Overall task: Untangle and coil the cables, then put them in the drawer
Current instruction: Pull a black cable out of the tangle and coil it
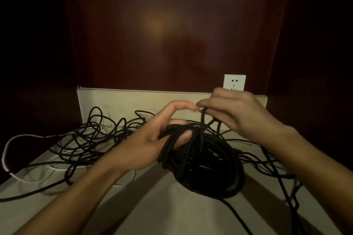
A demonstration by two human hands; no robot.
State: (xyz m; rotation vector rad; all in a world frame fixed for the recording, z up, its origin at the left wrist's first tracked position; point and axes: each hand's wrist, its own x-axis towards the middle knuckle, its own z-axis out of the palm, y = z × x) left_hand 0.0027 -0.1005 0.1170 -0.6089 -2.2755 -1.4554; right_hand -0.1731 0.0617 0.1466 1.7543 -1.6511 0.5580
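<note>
A thick coil of black cable [210, 164] hangs from my left hand [149, 139], whose fingers and thumb curl round the top of the bundle. My right hand [235, 112] is just above and to the right, pinching a strand of the same black cable [202, 120] that runs down over the coil. A loose tangle of black cable [91, 135] sprawls over the pale counter [172, 206] to the left. A white cable [21, 137] loops at the far left edge. No drawer is in view.
A white wall socket [235, 82] sits on the dark wooden back panel [172, 34] behind my right hand. A pale upstand [124, 101] borders the counter's back. More black strands [282, 177] trail off the counter's right side.
</note>
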